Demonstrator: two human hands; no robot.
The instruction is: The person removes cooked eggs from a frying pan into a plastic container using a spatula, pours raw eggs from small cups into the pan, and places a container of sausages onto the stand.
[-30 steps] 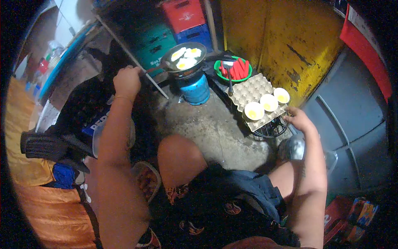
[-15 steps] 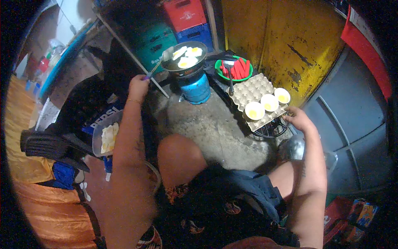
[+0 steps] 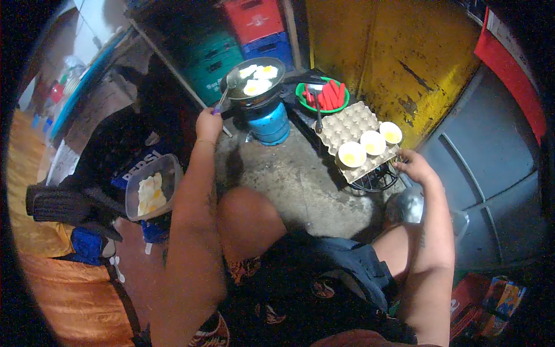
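My left hand point(image 3: 209, 124) is closed round the purple handle of a spatula point(image 3: 224, 97), whose head reaches the left rim of a frying pan point(image 3: 270, 91). Several fried eggs point(image 3: 257, 87) lie in the pan, which sits on a burner over a blue gas canister point(image 3: 269, 124). At the right, my right hand point(image 3: 415, 166) has its fingers bent at the edge of a grey egg carton point(image 3: 350, 124). Three white cups point(image 3: 373, 143) with raw egg stand on that carton. What its fingertips hold, if anything, is too small to tell.
A green basket point(image 3: 322, 95) of red sausages and a dark-handled utensil is behind the carton. Cooked eggs lie in a plastic container point(image 3: 132, 194) at the left. Stacked crates point(image 3: 254, 23) stand behind the pan, beside a yellow metal panel point(image 3: 399, 52).
My left hand has moved right and slightly down from beside the slanted pole, bringing the spatula to the pan. The container of cooked eggs is now uncovered by my arm. My right hand stays put.
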